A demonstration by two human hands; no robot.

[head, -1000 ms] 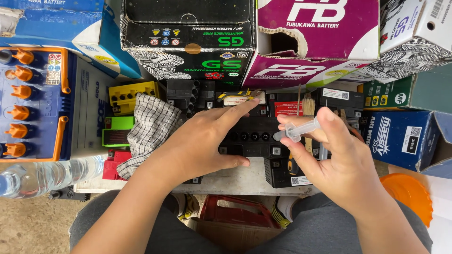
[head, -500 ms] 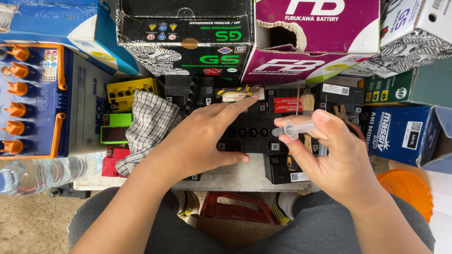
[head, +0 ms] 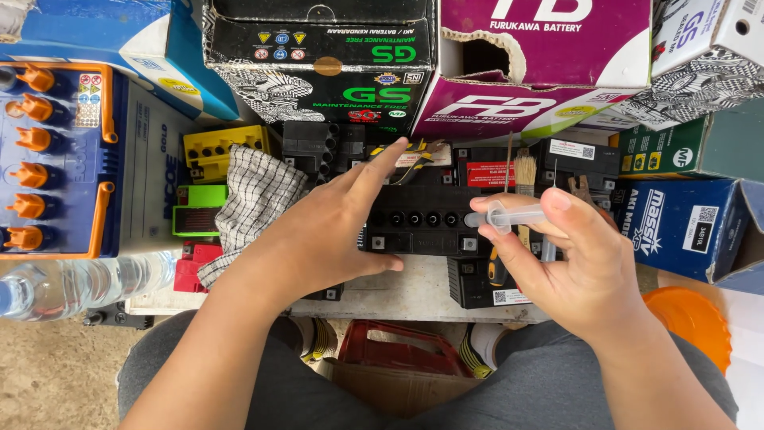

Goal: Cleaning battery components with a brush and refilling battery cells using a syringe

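On a cluttered white table (head: 414,299) hemmed by cardboard boxes (head: 318,64), the left hand (head: 318,239) is spreading flat on a black battery (head: 422,227); the right hand (head: 573,263) is pinching a clear syringe (head: 509,215) at its filler holes.

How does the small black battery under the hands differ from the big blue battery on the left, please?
The small black battery is black and compact, with a row of open round holes on top; the big blue battery is far larger, its holes closed by orange caps. The left hand rests on the black one, and the right hand holds a clear syringe at it; the blue one sits untouched. Both lie top-up.
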